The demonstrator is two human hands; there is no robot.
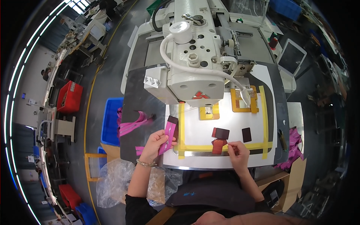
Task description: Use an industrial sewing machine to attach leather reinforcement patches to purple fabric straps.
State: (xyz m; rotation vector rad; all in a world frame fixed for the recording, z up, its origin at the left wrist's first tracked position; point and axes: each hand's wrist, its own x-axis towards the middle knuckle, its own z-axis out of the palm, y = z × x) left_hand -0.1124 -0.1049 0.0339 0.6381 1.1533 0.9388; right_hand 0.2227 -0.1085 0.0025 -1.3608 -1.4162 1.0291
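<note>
My left hand (159, 142) grips a magenta zipper strip (167, 141) with a dark patch (173, 120) at its upper end, left of the yellow-taped white plate (195, 135). My right hand (236, 152) has thumb and forefinger closed near the plate's front edge, just right of a small pile of red patches (217, 147) and a dark patch (222, 134); what it pinches, if anything, is too small to tell. Another dark patch (246, 135) lies farther right. Above the plate is a sewing machine head (195, 84), with yellow frames (233, 98) beneath it.
More magenta zippers (129, 126) lie at the left by a blue bin (109, 133), others (294, 148) at the right. A screen (291, 56) stands back right. Plastic bags (112, 185) and a cardboard box (294, 180) flank me. Red bins (68, 96) stand across the aisle.
</note>
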